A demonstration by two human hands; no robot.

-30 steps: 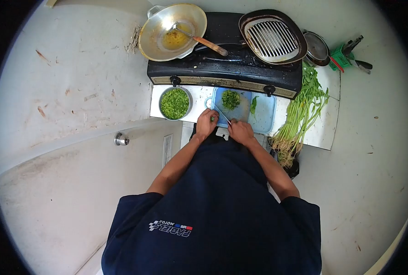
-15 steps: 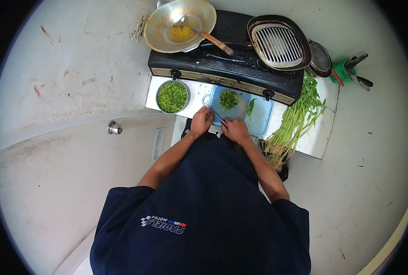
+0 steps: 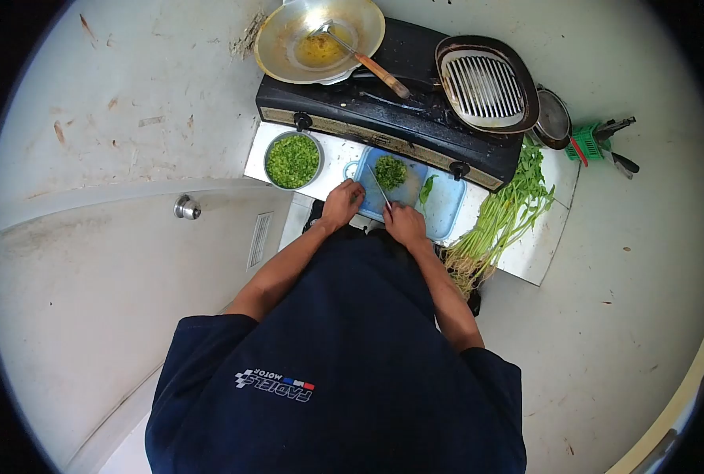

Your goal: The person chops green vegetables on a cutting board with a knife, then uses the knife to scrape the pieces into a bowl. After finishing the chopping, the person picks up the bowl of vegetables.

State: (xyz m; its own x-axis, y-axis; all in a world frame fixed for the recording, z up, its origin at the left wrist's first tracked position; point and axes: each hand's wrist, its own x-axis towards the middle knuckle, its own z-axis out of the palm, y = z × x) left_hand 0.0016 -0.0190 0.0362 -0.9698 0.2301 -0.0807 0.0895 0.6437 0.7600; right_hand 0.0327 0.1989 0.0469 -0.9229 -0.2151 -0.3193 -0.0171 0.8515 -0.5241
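Observation:
My right hand (image 3: 405, 223) is closed round the handle of a knife (image 3: 379, 185), whose blade points away from me over the blue cutting board (image 3: 447, 209). Beside that blade lies a small heap of finely chopped greens (image 3: 390, 171). A loose green leaf (image 3: 426, 190) rests farther right on the board. My left hand (image 3: 342, 202) is at the board's near left edge, its fingers curled in; whatever they hold, if anything, is hidden. A round bowl (image 3: 320, 167) full of chopped greens (image 3: 293, 159) stands to the left.
Behind the board is a black gas stove (image 3: 352, 118) with a wok (image 3: 277, 47), a wooden-handled spatula (image 3: 380, 73) and a grill pan (image 3: 485, 88). Long-stemmed greens with roots (image 3: 494, 225) lie at the right, near a green basket (image 3: 583, 143) of utensils. A door knob (image 3: 186, 207) juts out at left.
The knife has swung from slanting across the board's near edge toward my left hand to pointing forward beside the heap. My left hand has come away from the blade. The view has shifted slightly.

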